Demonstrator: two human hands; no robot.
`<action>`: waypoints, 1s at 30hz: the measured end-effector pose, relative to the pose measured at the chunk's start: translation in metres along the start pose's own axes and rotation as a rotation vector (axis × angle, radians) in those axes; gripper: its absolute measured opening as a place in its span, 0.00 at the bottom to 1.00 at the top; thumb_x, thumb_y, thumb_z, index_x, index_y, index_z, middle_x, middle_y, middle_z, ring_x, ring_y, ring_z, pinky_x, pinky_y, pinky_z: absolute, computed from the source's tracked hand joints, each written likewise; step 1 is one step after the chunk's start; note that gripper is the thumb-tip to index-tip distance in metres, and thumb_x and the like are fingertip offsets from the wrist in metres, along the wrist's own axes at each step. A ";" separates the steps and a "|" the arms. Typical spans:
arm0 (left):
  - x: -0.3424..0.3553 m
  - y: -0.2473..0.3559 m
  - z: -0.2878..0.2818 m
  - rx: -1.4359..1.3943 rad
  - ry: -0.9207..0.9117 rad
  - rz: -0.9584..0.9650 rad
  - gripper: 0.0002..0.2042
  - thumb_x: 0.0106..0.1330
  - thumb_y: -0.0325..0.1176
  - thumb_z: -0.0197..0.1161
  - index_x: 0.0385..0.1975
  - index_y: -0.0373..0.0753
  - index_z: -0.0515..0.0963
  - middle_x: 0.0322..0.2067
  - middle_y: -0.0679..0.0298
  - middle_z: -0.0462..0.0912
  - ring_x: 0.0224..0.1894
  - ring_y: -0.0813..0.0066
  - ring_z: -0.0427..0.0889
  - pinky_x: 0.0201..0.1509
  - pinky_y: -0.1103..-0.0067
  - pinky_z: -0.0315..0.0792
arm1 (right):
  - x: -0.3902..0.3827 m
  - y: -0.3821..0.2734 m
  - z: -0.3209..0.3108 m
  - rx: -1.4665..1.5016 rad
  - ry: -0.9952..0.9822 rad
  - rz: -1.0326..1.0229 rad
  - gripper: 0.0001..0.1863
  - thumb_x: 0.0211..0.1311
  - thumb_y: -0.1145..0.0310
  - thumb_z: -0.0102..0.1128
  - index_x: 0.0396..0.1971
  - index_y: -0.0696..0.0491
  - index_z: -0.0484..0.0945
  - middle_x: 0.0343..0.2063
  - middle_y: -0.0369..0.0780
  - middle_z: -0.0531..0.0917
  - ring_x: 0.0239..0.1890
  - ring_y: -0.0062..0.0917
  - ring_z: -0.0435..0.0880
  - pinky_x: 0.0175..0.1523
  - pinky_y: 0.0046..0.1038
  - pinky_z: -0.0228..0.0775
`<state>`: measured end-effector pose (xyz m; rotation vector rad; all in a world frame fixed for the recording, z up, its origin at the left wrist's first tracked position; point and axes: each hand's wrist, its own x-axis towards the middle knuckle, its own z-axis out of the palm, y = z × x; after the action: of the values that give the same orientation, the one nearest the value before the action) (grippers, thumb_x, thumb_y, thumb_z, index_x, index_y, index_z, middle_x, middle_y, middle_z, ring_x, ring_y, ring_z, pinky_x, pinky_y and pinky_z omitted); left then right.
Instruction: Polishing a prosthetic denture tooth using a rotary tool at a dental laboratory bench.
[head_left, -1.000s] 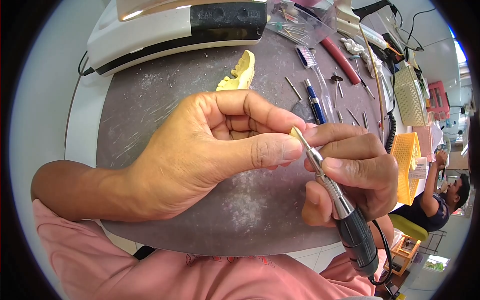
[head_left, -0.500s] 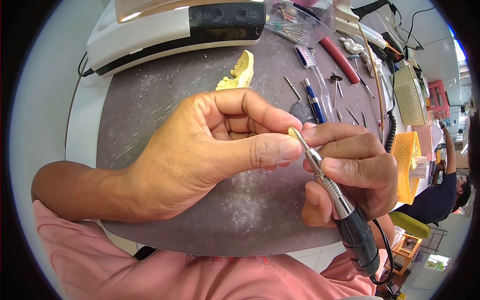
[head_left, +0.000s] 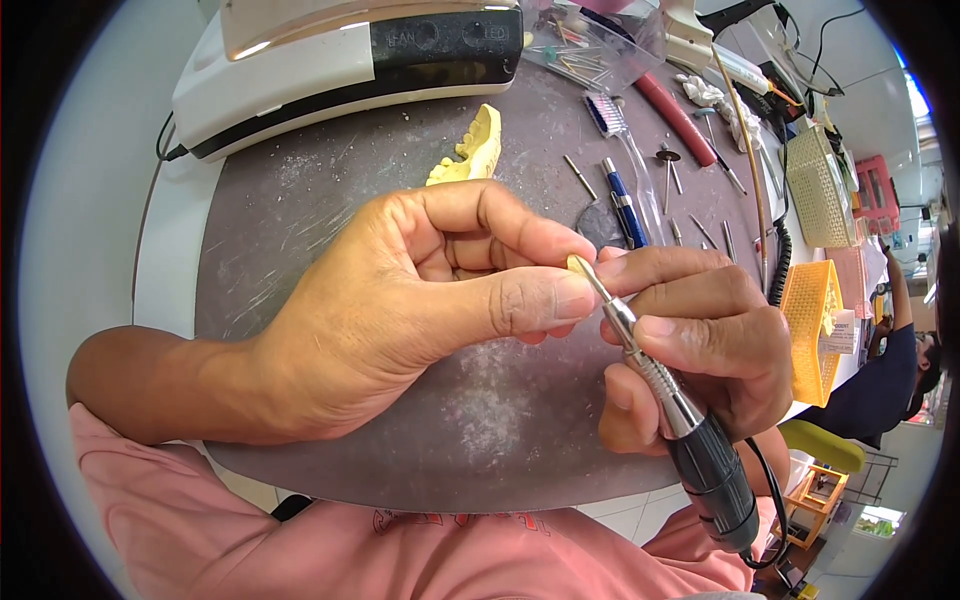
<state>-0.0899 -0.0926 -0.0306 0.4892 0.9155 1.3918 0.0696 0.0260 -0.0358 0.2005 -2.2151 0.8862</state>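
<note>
In the head view my left hand [head_left: 400, 310] pinches a small pale yellow piece [head_left: 574, 265] between thumb and index finger, its other fingers curled. My right hand [head_left: 730, 350] grips a silver and black rotary handpiece [head_left: 690, 450] with a trailing cord; its slim bit lies against the small piece, and the two hands' fingertips are close together. A yellow dental cast [head_left: 472, 150] rests on the grey work surface [head_left: 275, 260] just beyond my left hand. A blue pen-like tool [head_left: 622, 200], a clear-handled brush [head_left: 615, 120] and several metal bits lie behind my hands.
A white and black machine [head_left: 340, 75] sits at back left. At right are a bag of bits [head_left: 590, 55], a red cylindrical tool [head_left: 680, 120], a cream basket [head_left: 815, 185] and a yellow basket [head_left: 810, 335]. A co-worker in a dark shirt [head_left: 880, 370] is beyond them.
My hands, with the piece and handpiece, have shifted slightly left. The co-worker's arm has risen and their body has leaned since a second ago.
</note>
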 end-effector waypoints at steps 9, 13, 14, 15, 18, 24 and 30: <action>0.000 0.002 0.001 -0.015 -0.013 -0.020 0.09 0.57 0.24 0.60 0.37 0.33 0.72 0.32 0.62 0.79 0.34 0.80 0.77 0.41 0.84 0.71 | 0.000 -0.001 0.001 -0.007 0.010 0.002 0.14 0.53 0.73 0.61 0.36 0.59 0.67 0.26 0.45 0.75 0.37 0.35 0.79 0.44 0.35 0.75; 0.000 0.003 0.001 -0.026 -0.013 -0.015 0.09 0.58 0.24 0.60 0.38 0.33 0.72 0.33 0.62 0.79 0.34 0.80 0.77 0.41 0.84 0.71 | 0.000 -0.001 0.002 0.004 0.042 0.010 0.14 0.53 0.74 0.60 0.37 0.59 0.67 0.26 0.45 0.75 0.37 0.35 0.79 0.44 0.35 0.75; 0.000 0.003 0.001 -0.026 -0.013 -0.015 0.09 0.58 0.24 0.60 0.38 0.33 0.72 0.33 0.62 0.79 0.34 0.80 0.77 0.41 0.84 0.71 | 0.000 -0.001 0.001 0.003 0.042 0.010 0.14 0.53 0.74 0.60 0.37 0.59 0.67 0.26 0.45 0.75 0.37 0.35 0.79 0.44 0.35 0.75; 0.000 0.003 0.001 -0.028 -0.016 -0.015 0.09 0.58 0.24 0.60 0.38 0.33 0.72 0.33 0.62 0.79 0.35 0.80 0.77 0.41 0.84 0.71 | 0.000 -0.001 0.001 0.003 0.036 0.005 0.14 0.53 0.74 0.60 0.37 0.59 0.67 0.26 0.45 0.75 0.37 0.35 0.79 0.44 0.34 0.75; 0.000 0.002 0.001 -0.027 -0.019 -0.015 0.09 0.58 0.23 0.60 0.38 0.33 0.72 0.33 0.62 0.79 0.35 0.80 0.78 0.41 0.84 0.71 | -0.001 0.000 0.001 0.006 0.037 -0.004 0.14 0.52 0.74 0.61 0.37 0.59 0.67 0.27 0.45 0.75 0.37 0.35 0.79 0.44 0.35 0.75; 0.000 0.002 0.001 -0.025 -0.022 -0.019 0.09 0.58 0.23 0.60 0.38 0.33 0.72 0.33 0.62 0.79 0.35 0.81 0.78 0.42 0.85 0.71 | 0.000 0.000 -0.002 0.020 0.003 -0.007 0.16 0.51 0.73 0.63 0.39 0.58 0.69 0.27 0.44 0.75 0.37 0.34 0.79 0.46 0.37 0.74; 0.000 0.001 0.001 -0.044 -0.034 -0.022 0.09 0.58 0.23 0.59 0.38 0.33 0.72 0.34 0.62 0.79 0.36 0.81 0.78 0.42 0.85 0.71 | 0.000 -0.001 -0.002 -0.002 -0.006 -0.008 0.16 0.51 0.73 0.63 0.39 0.58 0.69 0.27 0.44 0.75 0.37 0.34 0.79 0.46 0.37 0.74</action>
<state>-0.0902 -0.0923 -0.0292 0.4669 0.8592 1.3764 0.0710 0.0264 -0.0340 0.2106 -2.2193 0.8799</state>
